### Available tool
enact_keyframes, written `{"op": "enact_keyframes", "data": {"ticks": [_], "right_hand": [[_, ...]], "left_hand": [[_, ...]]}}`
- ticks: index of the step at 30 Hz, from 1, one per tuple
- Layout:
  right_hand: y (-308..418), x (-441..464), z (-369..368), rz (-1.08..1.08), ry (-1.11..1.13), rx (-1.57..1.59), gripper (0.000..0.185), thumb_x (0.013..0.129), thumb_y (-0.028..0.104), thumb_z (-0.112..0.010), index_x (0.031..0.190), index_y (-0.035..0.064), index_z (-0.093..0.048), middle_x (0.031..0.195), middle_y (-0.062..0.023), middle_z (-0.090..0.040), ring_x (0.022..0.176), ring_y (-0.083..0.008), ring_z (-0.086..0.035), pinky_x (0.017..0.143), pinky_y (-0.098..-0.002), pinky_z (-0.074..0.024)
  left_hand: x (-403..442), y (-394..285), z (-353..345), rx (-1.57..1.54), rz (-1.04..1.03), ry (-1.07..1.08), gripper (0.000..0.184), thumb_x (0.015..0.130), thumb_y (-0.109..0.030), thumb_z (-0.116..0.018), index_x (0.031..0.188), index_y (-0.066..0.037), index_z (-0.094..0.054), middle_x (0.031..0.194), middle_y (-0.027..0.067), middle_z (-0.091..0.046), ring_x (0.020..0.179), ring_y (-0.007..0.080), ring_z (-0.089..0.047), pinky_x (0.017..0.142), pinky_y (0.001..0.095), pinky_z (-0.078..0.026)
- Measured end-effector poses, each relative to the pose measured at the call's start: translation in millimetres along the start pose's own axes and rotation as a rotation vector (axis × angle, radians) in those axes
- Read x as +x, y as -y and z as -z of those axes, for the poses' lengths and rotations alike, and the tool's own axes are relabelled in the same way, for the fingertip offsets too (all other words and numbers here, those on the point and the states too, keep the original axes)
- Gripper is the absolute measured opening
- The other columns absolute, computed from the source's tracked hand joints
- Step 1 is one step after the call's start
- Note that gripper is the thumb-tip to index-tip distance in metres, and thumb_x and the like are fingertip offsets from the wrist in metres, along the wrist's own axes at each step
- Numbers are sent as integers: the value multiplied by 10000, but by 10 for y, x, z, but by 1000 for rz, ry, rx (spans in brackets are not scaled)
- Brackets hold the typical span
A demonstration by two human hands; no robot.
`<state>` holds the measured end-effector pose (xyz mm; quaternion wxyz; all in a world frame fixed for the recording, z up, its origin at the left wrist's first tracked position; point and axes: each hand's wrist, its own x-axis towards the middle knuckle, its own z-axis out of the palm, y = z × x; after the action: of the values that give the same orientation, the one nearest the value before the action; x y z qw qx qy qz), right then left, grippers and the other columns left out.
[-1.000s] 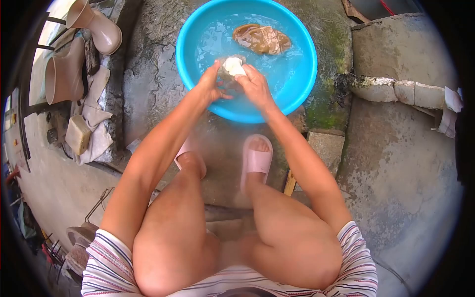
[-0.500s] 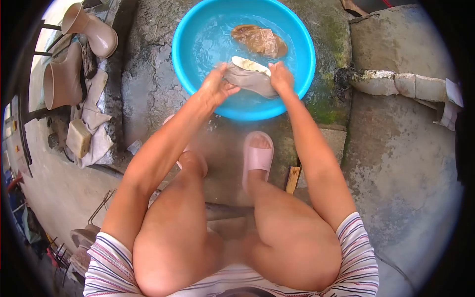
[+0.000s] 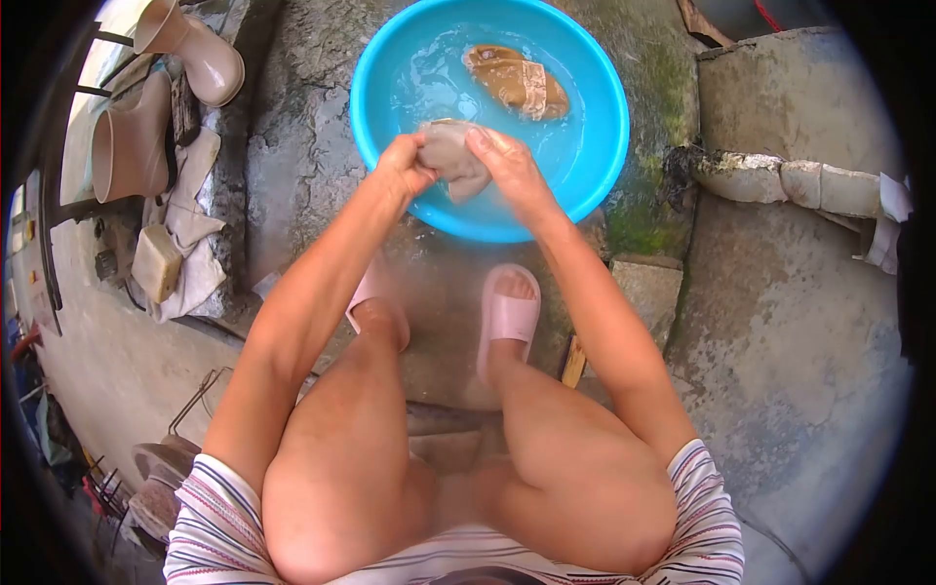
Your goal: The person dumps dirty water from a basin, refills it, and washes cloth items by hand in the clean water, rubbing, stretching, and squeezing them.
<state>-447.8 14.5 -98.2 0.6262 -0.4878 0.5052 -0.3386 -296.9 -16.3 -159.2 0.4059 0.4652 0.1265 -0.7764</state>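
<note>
A greyish wet cloth item (image 3: 453,161) is bunched between my two hands, over the near part of a blue basin (image 3: 363,107) of water. My left hand (image 3: 408,164) grips its left side, fingers closed. On the right side my right hand (image 3: 509,168) is closed on the same item, with the thumb side on top. A brown item with a paler band (image 3: 517,82) floats in the water beyond my hands.
Beige rubber boots (image 3: 132,146) lie at the upper left. Below them are a pale block (image 3: 156,263) and a grey cloth (image 3: 195,278). To the right a pipe (image 3: 799,183) runs along the concrete. My feet in pink slippers (image 3: 509,317) are below the basin.
The grey item was bunched with white showing, then stretched between my hands, and is now bunched again with my hands closer together. The brown item has shifted slightly in the water.
</note>
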Motion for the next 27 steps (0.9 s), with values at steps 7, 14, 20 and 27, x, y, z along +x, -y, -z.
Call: {"op": "enact_keyframes", "data": {"ticks": [7,14,20,27], "right_hand": [[-297,-79,469,-178,-421,328,351,827,284,-515,932,-41,-595,868,-88,-592,822,-165,-525,745,-281,-389],[-293,-36,577,-281,-383,346,338,761,268,-539,933,-17,-596,889,-115,-592,837,-183,-526,783,-295,-376],[-163,-13,411,-209,-181,-94,344,738,333,-608,896,28,-591,820,-74,-592,796,-145,-537,734,-296,-404],[-149,29,381,-94,-106,-64,353,830,310,-536,1022,13,-557,883,-48,-590,772,-114,-543,690,-273,-430]], "left_hand": [[-198,-53,-85,-66,-330,242,517,800,97,-391,1275,-74,-282,1219,156,-414,1111,283,-445,949,425,-376],[-361,-21,-242,-126,-361,267,446,806,104,-395,1225,-35,-339,1180,156,-454,1091,298,-453,949,408,-376],[-320,12,-220,-76,-279,199,359,847,45,-381,1201,-15,-364,1165,147,-465,1078,279,-465,932,392,-394],[-169,37,-91,-75,-292,325,434,856,-37,-455,1260,-66,-299,1199,136,-440,1073,259,-471,906,390,-412]]}}
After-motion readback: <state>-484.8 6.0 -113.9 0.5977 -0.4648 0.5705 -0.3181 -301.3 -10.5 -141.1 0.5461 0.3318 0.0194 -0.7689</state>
